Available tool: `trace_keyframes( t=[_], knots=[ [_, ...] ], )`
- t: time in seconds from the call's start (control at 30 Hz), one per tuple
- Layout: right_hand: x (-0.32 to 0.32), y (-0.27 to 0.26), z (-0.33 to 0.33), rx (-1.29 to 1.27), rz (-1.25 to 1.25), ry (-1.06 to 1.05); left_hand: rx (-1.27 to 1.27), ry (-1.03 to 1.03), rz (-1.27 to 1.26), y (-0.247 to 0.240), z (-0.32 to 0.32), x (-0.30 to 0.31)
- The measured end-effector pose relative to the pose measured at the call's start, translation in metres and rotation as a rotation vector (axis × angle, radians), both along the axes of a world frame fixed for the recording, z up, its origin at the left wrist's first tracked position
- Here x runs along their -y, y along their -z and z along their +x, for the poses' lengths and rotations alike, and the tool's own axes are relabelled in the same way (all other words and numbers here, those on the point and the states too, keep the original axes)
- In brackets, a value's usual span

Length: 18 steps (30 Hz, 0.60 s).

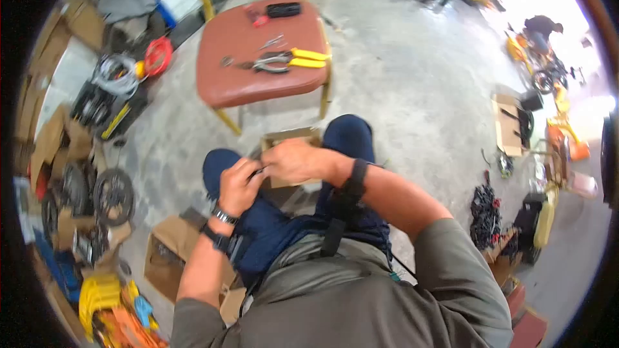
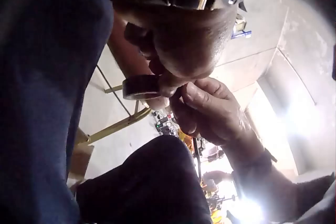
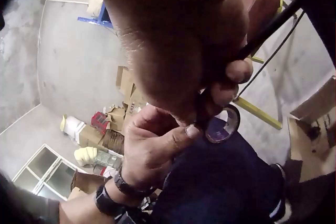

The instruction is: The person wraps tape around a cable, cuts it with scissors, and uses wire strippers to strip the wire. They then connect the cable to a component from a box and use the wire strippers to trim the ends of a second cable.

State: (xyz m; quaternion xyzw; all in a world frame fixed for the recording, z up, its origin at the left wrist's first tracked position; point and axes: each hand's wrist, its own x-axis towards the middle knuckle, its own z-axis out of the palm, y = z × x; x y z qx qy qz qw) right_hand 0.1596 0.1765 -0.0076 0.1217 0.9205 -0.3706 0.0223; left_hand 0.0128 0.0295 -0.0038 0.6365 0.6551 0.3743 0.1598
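Observation:
Over the lap, the left hand (image 1: 238, 187) and right hand (image 1: 296, 160) meet fingertip to fingertip. The left hand holds a small roll of dark tape (image 3: 233, 123), seen edge-on in the left wrist view and as a ring in the right wrist view. A black cable (image 3: 275, 22) runs from the upper right into the curled fingers of the right hand, which pinch it beside the roll. The fingers hide most of the spot where cable and tape come together.
Ahead stands a red-brown chair (image 1: 219, 84) bearing yellow-handled pliers (image 1: 306, 58), small metal pieces and a black item (image 1: 284, 9). An open cardboard box (image 1: 293, 135) sits between the knees, another box (image 1: 167, 245) at the left. Wheels (image 1: 115, 196) and coiled hoses lie farther left.

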Motion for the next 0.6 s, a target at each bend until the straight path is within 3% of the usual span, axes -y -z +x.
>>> trace_keyframes(
  t=[0.07, 0.23, 0.37, 0.6],
  knots=[
    [0.005, 0.006, 0.001, -0.001, -0.054, 0.001, 0.019, 0.031, 0.091, 0.002, 0.004, 0.002],
    [0.011, 0.015, 0.007, -0.098, -0.24, -0.007, 0.042, 0.06, 0.044, 0.007, 0.006, 0.01],
    [0.013, 0.011, 0.007, -0.033, -0.112, 0.018, 0.109, 0.055, 0.004, 0.013, 0.0, 0.009],
    [0.004, 0.018, 0.011, -0.045, -0.155, -0.016, 0.131, 0.094, -0.013, 0.016, 0.003, 0.006]
  ],
)
